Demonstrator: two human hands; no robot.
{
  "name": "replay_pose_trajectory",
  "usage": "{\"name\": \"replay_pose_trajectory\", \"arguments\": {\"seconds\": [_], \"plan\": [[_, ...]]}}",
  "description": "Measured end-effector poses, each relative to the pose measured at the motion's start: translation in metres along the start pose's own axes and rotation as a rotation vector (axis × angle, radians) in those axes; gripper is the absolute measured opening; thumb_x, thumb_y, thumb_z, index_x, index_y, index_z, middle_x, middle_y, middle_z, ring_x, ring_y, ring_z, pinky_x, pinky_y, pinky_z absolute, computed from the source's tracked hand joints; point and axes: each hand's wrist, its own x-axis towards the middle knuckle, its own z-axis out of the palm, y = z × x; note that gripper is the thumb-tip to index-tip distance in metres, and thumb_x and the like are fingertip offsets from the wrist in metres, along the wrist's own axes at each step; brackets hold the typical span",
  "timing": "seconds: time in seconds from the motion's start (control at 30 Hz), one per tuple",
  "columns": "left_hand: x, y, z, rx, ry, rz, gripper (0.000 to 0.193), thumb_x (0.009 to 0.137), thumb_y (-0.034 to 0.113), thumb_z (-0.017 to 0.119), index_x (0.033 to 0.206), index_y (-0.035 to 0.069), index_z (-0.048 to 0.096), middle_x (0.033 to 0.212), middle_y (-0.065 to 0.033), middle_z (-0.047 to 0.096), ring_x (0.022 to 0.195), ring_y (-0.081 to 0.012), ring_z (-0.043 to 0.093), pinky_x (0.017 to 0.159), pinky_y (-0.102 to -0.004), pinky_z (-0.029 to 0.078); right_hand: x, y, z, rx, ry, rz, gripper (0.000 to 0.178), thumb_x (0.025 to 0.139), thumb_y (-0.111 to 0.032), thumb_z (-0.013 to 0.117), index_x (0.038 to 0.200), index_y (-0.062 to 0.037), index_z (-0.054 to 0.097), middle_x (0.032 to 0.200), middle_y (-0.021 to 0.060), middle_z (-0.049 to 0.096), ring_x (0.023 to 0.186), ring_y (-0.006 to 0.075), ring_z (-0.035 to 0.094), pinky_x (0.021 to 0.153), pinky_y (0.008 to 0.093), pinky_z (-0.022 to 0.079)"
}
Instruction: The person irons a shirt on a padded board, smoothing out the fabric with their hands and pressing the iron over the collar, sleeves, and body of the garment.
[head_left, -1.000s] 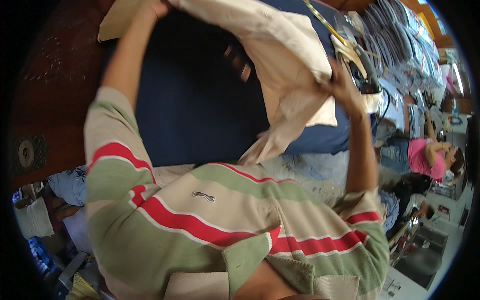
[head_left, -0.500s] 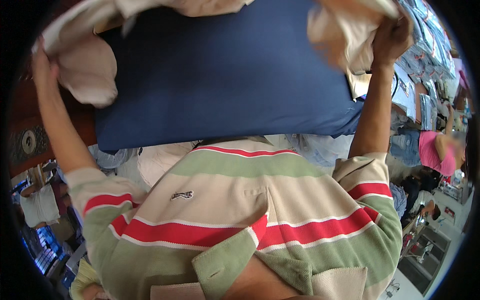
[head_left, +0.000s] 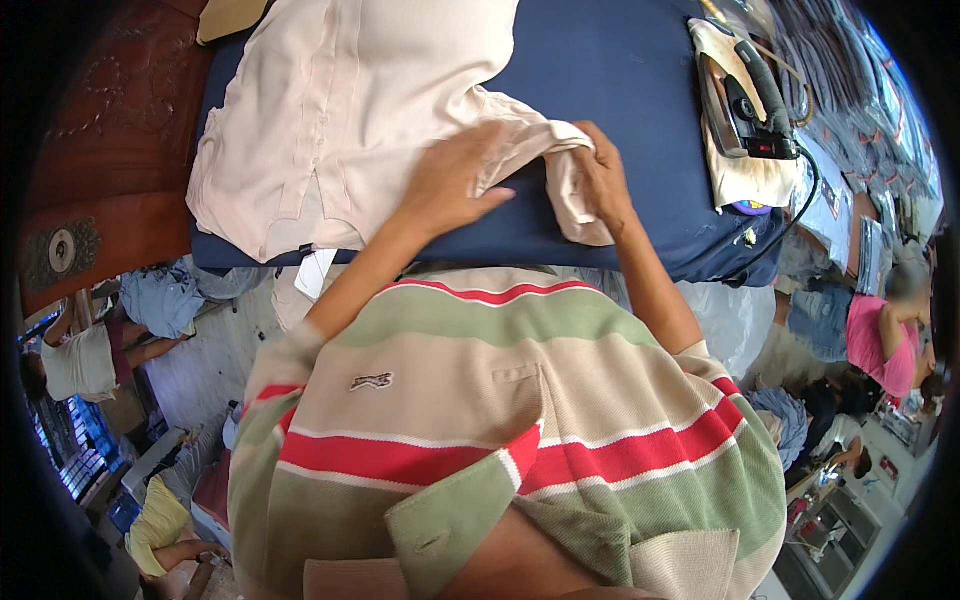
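Note:
A pale pink button-front shirt [head_left: 370,90] lies spread on the blue-covered ironing table [head_left: 590,60], its collar end toward me and a white tag [head_left: 315,273] hanging over the near edge. My left hand [head_left: 452,182] rests on the shirt beside the sleeve, fingers stretched out and somewhat blurred, thumb apart. The sleeve [head_left: 545,140] is lifted off the cloth by my right hand [head_left: 603,182], whose fingers are closed on its end. Below that hand, the sleeve's end droops onto the table.
An iron [head_left: 745,105] with a black cord sits on a stained pale cloth [head_left: 765,182] at the table's right. Beyond it are stacks of bagged blue garments [head_left: 860,90]. Carved dark wood furniture [head_left: 120,190] borders the left. Other people, one in a pink top [head_left: 880,340], are off to both sides.
The shirt, held up between my widely spread arms before, now lies on the table. Both hands have come inward, and the iron has come into sight.

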Motion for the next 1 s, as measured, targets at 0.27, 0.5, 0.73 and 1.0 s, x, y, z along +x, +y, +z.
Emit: {"name": "replay_pose_trajectory", "arguments": {"seconds": [0.27, 0.5, 0.73, 1.0], "plan": [[0.031, -0.021, 0.051, -0.221, -0.110, -0.257, 0.027, 0.077, 0.004, 0.051, 0.104, 0.007, 0.052, 0.076, -0.0184, 0.063, 0.077, -0.0371, 0.061, 0.066, -0.0419, 0.049, 0.005, -0.023, 0.013, 0.129, -0.327, 0.118, 0.037, 0.071, -0.006, 0.061, 0.107, -0.0027, 0.054, 0.098, 0.0049, 0.058, 0.090, 0.0129, 0.054, 0.083, 0.0260, 0.042], [0.035, -0.008, 0.023, -0.013, -0.122, -0.024, 0.038, 0.071, 0.005, 0.057, 0.109, 0.008, 0.055, 0.099, -0.0086, 0.060, 0.087, -0.0277, 0.059, 0.072, -0.0380, 0.047, 0.015, -0.079, -0.071, -1.060, -0.119, -0.329, 0.035, 0.065, 0.003, 0.059, 0.098, -0.0076, 0.062, 0.093, 0.0090, 0.060, 0.089, 0.0260, 0.057, 0.076, 0.0337, 0.046], [0.020, -0.013, 0.031, -0.058, -0.522, 0.183, 0.026, 0.079, 0.022, 0.059, 0.100, 0.008, 0.062, 0.092, -0.0067, 0.061, 0.085, -0.0233, 0.058, 0.072, -0.0360, 0.044, -0.026, -0.021, -0.100, -1.172, -0.377, -0.003, 0.028, 0.072, -0.010, 0.065, 0.100, -0.0066, 0.063, 0.104, 0.0068, 0.060, 0.096, 0.0242, 0.056, 0.080, 0.0320, 0.044], [0.085, -0.065, 0.049, 0.420, -0.420, 0.067, 0.024, 0.081, 0.019, 0.057, 0.103, 0.011, 0.056, 0.096, -0.0035, 0.060, 0.093, -0.0219, 0.056, 0.086, -0.0473, 0.033, 0.034, 0.036, -0.068, -1.111, 0.228, -0.413, 0.024, 0.083, -0.018, 0.057, 0.103, -0.0036, 0.055, 0.092, 0.0114, 0.062, 0.089, 0.0294, 0.057, 0.083, 0.0369, 0.040]]}}
